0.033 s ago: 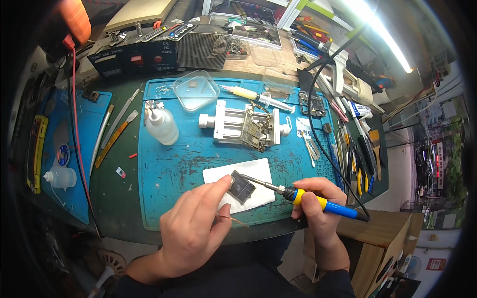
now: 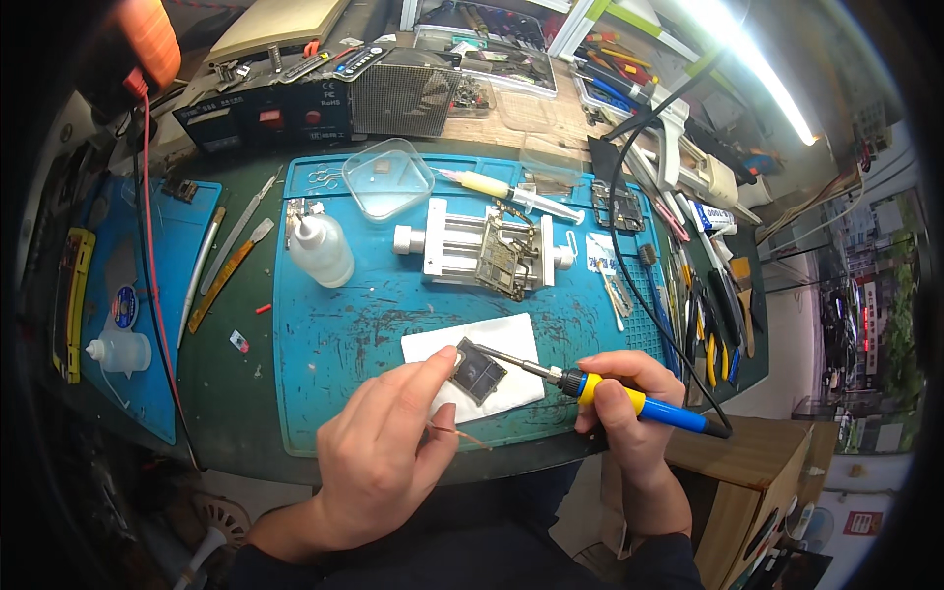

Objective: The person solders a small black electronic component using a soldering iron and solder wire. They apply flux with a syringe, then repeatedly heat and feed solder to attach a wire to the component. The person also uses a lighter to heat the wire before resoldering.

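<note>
Right fingers [image 2: 637, 368] around slim, plastic-handled soldering iron [image 2: 589, 388]

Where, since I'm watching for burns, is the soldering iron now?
In the head view, the soldering iron is right of centre in the right hand, pointing left toward the dark flat piece on the white pad.

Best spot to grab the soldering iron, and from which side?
Grip the soldering iron by its yellow-and-blue handle, coming from the right, as the right hand does. The handle is the thick end and lies to the right; the thin metal shaft points left toward the dark board. I'd stay off the shaft: it may be hot.
</note>
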The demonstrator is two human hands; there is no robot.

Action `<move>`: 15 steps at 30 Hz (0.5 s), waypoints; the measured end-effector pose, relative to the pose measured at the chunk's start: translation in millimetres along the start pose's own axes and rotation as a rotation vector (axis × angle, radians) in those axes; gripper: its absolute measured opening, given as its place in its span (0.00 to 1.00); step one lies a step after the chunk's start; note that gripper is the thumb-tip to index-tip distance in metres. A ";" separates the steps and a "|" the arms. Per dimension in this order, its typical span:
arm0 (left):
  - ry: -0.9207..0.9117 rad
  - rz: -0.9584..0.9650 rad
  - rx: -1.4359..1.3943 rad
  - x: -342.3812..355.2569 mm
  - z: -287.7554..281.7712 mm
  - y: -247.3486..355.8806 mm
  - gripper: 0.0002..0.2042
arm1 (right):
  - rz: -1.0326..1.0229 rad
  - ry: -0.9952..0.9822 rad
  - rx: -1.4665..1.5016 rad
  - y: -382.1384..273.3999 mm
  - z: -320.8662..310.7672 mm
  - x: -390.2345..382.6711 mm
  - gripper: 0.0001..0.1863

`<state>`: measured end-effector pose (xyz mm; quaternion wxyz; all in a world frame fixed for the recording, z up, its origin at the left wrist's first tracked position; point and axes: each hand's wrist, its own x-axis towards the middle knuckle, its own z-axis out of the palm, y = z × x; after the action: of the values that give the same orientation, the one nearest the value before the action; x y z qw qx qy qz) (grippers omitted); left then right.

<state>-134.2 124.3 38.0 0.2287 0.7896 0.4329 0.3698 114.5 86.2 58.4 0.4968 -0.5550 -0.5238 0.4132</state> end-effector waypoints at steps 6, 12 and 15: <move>0.024 -0.010 -0.044 -0.3 -0.6 -1.6 0.28 | 0.009 -0.009 -0.019 -2.6 4.3 2.9 0.11; 0.040 -0.030 -0.089 -2.9 -0.1 -2.9 0.28 | -0.004 -0.011 -0.026 -2.4 3.6 3.5 0.11; 0.046 -0.046 -0.126 -4.6 -0.8 -2.3 0.29 | -0.002 -0.023 -0.021 -2.5 3.6 3.3 0.10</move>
<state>-137.6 121.7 35.1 0.2763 0.7549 0.4319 0.4090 110.9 89.7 60.5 0.4856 -0.5548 -0.5342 0.4135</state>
